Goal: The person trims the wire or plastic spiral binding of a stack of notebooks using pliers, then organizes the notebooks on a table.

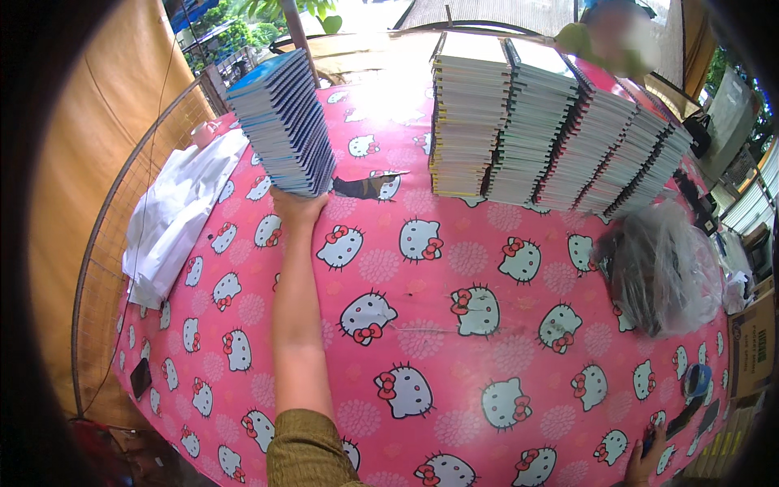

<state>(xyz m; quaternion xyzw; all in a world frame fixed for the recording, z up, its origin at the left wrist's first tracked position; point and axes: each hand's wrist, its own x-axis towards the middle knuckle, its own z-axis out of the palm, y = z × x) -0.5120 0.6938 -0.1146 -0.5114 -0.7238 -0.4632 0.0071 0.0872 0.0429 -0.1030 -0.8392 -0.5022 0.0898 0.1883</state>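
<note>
Your left hand (297, 208) is stretched far out across the table (454, 357), its forearm running up from the near edge in an olive sleeve (307, 450). The hand sits under the near end of a tall stack of blue-covered notebooks (284, 122), pressed against its bottom; the stack leans toward the far left. You cannot tell how the fingers are curled, since the stack hides them, so whether the hand is closed round the stack or only propping it is unclear.

Your right hand (643, 464) shows only in part at the near right edge of the table, resting there near some small dark items; its grip cannot be made out.

The table is covered with a pink cloth printed with white cartoon cats wearing red bows. Just right of your left hand there is a dark tear in the cloth (363, 187).

At the far right of the blue stack, well apart from it, stand several more tall stacks of spiral notebooks (552, 130), side by side and fanning to the right. Near them on the right lies a crumpled clear plastic bag (669, 272) over dark contents. On the left side of the table lies a heap of white plastic sheets (174, 215), and a dark phone (140, 377) lies near the left near rim.
</note>
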